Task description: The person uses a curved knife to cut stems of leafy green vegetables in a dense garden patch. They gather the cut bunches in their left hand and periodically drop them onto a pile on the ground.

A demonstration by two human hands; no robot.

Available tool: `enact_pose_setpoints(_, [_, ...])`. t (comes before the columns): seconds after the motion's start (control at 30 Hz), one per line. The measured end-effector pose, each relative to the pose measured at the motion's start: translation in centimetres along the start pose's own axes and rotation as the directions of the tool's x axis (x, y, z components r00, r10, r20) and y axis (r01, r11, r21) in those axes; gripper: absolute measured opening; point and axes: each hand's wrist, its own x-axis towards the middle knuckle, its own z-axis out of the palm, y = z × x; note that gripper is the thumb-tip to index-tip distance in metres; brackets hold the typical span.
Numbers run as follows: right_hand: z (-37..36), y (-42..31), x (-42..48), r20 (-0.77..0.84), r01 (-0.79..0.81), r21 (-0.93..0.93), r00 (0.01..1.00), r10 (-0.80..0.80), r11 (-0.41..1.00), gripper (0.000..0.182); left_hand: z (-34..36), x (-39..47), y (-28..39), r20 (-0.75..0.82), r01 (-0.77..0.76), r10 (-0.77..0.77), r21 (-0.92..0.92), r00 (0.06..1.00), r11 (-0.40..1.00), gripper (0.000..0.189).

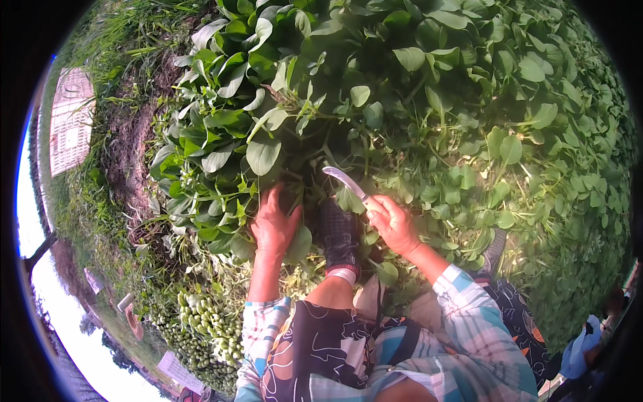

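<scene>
My right hand (pixel 394 223) grips the handle of a small knife (pixel 345 181); its slightly curved blade points up and left, over the greens. My left hand (pixel 274 226) reaches in at the base of a clump of broad-leaved greens (pixel 263 156), thumb apart from the fingers. Some of its fingers are partly hidden by the leaves, and no stem shows clearly in its grasp. Between the two hands, my dark shoe (pixel 339 231) stands among the plants. The knife blade is apart from my left hand.
Cut greens (pixel 206 316) lie in a heap at lower left, pale stems showing. A light plastic crate (pixel 73 120) stands in grass beyond a bare soil strip (pixel 130 151); another crate (pixel 180 373) is at the bottom left. Low greens (pixel 552 226) cover the right. Someone's blue clothing (pixel 580 346) shows at lower right.
</scene>
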Motion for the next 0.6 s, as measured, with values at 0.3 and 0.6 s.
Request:
enact_pose_setpoints(0.3, [1.5,-2.5,5.4,0.324,0.129,-0.37,0.946,-0.002,0.92,0.032,2.4,-2.4,-1.9,0.083,0.004,-0.014,0.12,0.996,0.993,0.047])
enact_pose_setpoints(0.6, [3.3,-1.2,5.8,0.282,0.027,-0.428,0.954,0.105,0.903,0.036,4.1,-4.4,-3.3,-0.104,-0.088,0.086,-0.013,0.991,0.996,0.036])
